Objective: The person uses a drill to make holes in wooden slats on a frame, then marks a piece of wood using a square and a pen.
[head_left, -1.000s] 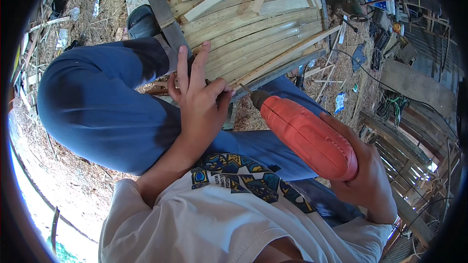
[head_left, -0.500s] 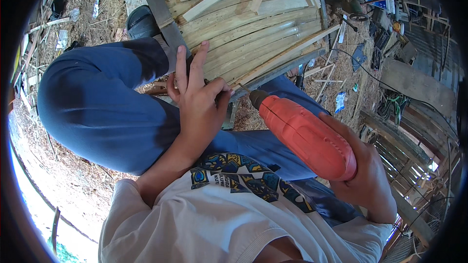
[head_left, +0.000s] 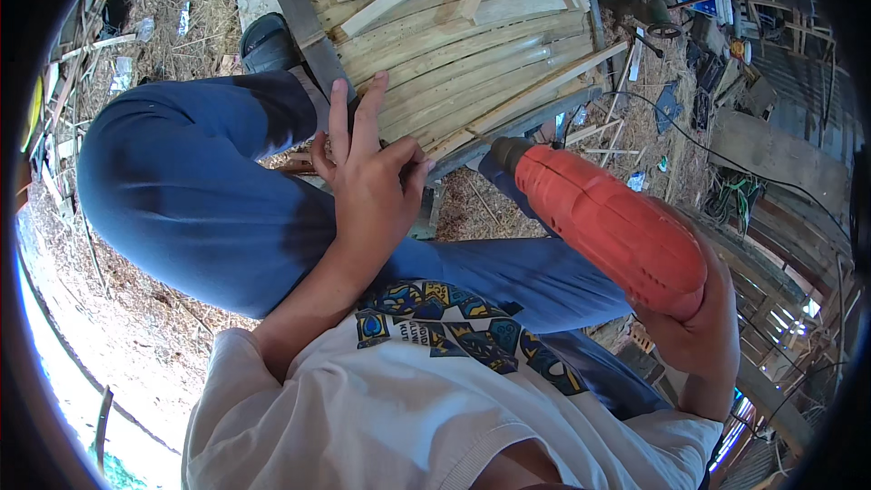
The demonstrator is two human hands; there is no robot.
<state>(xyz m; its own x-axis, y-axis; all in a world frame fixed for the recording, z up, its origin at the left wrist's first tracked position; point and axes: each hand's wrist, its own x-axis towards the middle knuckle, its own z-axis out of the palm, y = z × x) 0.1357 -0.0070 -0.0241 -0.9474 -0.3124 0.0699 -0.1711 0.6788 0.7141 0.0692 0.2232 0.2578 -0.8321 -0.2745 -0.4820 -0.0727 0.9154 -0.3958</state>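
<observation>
The drill (head_left: 610, 222) on the right is bright red, its chuck (head_left: 507, 155) blackish. Nearest me, the shirt (head_left: 363, 426) is white, with a patchwork print (head_left: 454, 318) of blue, yellow and black. The trousers (head_left: 200, 181) are plain blue. Farther off, dark lines stripe the yellowish slatted panel (head_left: 463, 68); the beam (head_left: 304, 14) at its left is grey.

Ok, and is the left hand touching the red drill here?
Apart. The head view shows a plain gap between the left hand and the red drill, with straw-strewn ground visible between them.
</observation>
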